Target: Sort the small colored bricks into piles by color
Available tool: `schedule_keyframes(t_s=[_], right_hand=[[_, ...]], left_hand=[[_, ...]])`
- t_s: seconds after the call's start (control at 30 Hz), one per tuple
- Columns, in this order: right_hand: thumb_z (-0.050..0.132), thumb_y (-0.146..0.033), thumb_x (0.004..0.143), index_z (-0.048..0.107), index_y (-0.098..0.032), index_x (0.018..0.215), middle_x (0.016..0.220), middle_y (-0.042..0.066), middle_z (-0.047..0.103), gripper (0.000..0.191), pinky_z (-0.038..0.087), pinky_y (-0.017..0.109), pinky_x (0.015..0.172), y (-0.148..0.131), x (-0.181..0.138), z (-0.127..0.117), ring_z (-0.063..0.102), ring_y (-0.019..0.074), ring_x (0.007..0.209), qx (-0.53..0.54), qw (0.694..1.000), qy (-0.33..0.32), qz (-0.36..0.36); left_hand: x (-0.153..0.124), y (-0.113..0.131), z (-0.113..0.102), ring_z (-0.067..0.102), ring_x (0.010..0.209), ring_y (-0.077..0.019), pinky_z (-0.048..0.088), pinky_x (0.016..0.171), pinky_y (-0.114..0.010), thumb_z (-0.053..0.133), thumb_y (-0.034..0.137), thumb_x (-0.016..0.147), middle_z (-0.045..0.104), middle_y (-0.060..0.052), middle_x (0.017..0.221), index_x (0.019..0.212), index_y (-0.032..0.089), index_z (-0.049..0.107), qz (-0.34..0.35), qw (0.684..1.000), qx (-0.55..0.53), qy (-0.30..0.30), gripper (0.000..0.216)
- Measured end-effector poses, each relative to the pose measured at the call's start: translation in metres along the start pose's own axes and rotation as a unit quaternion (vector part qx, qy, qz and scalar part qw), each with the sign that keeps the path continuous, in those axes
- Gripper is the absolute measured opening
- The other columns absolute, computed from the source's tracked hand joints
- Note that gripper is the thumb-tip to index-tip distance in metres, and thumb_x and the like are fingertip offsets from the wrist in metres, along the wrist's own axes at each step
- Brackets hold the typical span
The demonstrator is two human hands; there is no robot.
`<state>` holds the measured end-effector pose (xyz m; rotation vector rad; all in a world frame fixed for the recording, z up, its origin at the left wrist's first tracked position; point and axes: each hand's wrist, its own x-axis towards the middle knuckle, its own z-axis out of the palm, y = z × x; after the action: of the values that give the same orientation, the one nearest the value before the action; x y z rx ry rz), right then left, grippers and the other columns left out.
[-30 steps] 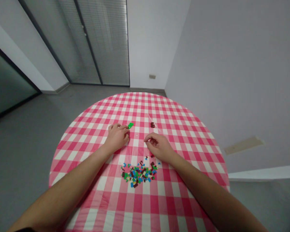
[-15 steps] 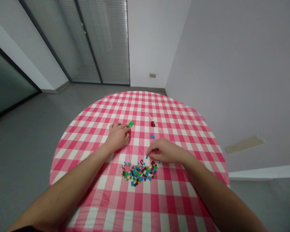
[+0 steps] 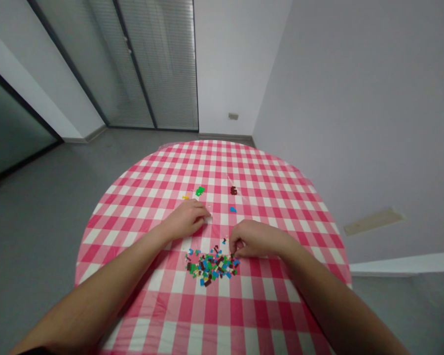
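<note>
A heap of small toy bricks (image 3: 212, 264) in green, blue, brown and white lies on the round table's red-and-white checked cloth (image 3: 214, 162). My right hand (image 3: 253, 238) rests at the heap's right edge, fingers curled down and pinched among the pieces; what they grip is hidden. My left hand (image 3: 188, 219) lies on the cloth just beyond the heap with its fingers drawn together and pointing right. Farther out lie a green piece (image 3: 199, 191), a small yellow piece (image 3: 185, 197), a blue piece (image 3: 233, 209) and a dark brown piece (image 3: 234, 190), each set apart.
The table stands in a room corner, a plain wall close on the right. Grey floor runs to the left and behind, up to glass doors with blinds. The cloth's rim falls away on every side.
My right hand left a blue piece on the cloth and drew back to the heap's right edge. My left hand pulled back from the green piece, and a yellow piece now shows beside it.
</note>
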<state>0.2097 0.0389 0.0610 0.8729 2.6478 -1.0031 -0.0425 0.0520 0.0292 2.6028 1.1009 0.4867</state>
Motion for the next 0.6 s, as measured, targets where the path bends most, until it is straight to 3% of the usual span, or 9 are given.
schedule_keyframes(t_s=[0.17, 0.27, 0.6], right_hand=[[0.069, -0.016, 0.076, 0.079, -0.019, 0.085, 0.072, 0.000, 0.070, 0.014, 0.034, 0.022, 0.055, 0.001, 0.001, 0.002, 0.054, 0.0093, 0.059, -0.004, 1.000, 0.015, -0.013], [0.069, -0.017, 0.076, 0.078, -0.020, 0.084, 0.071, -0.001, 0.069, 0.013, 0.034, 0.022, 0.055, 0.002, 0.002, 0.003, 0.054, 0.0093, 0.059, -0.001, 1.000, 0.012, -0.017], [0.069, -0.018, 0.077, 0.077, -0.020, 0.083, 0.068, -0.002, 0.066, 0.010, 0.032, 0.022, 0.054, 0.002, 0.003, 0.003, 0.052, 0.0094, 0.057, -0.002, 1.000, 0.012, -0.022]], left_hand=[[-0.008, 0.028, -0.013, 0.065, 0.082, -0.0166, 0.050, 0.081, -0.029, 0.058, -0.001, 0.073, 0.073, -0.003, 0.086, 0.087, 0.018, 0.074, 0.080, 0.969, -0.184, -0.146, 0.028], [-0.012, 0.036, -0.016, 0.064, 0.082, -0.0170, 0.050, 0.079, -0.027, 0.068, 0.003, 0.074, 0.071, -0.003, 0.085, 0.086, 0.019, 0.075, 0.111, 0.949, -0.221, -0.197, 0.021], [-0.011, 0.038, -0.013, 0.065, 0.085, -0.0175, 0.048, 0.080, -0.028, 0.071, 0.009, 0.080, 0.072, -0.003, 0.086, 0.091, 0.022, 0.078, 0.131, 0.942, -0.215, -0.221, 0.018]])
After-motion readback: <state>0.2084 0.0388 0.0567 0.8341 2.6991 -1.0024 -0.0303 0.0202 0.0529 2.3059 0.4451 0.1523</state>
